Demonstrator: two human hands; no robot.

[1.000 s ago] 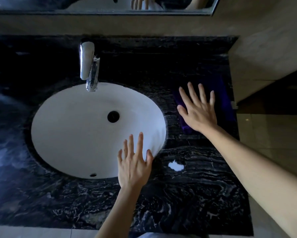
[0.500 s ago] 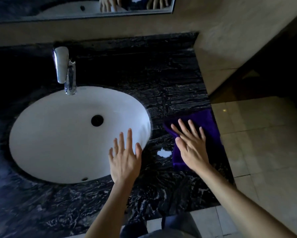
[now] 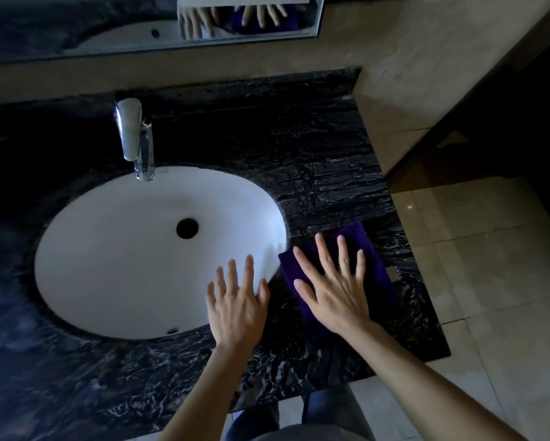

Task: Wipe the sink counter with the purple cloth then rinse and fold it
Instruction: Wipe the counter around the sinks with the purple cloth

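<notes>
A person's right hand (image 3: 335, 291) presses flat, fingers spread, on a purple cloth (image 3: 362, 249) lying on the black marble counter (image 3: 331, 173) just right of the white sink (image 3: 124, 249). The left hand (image 3: 237, 308), fingers spread and holding nothing, is at the sink's near rim.

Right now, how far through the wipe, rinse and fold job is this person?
Wiping is in hand: the right hand presses flat on the purple cloth on the black marble counter right of the basin. The left hand rests open at the basin's rim. No water shows at the faucet; rinsing and folding remain.
</notes>
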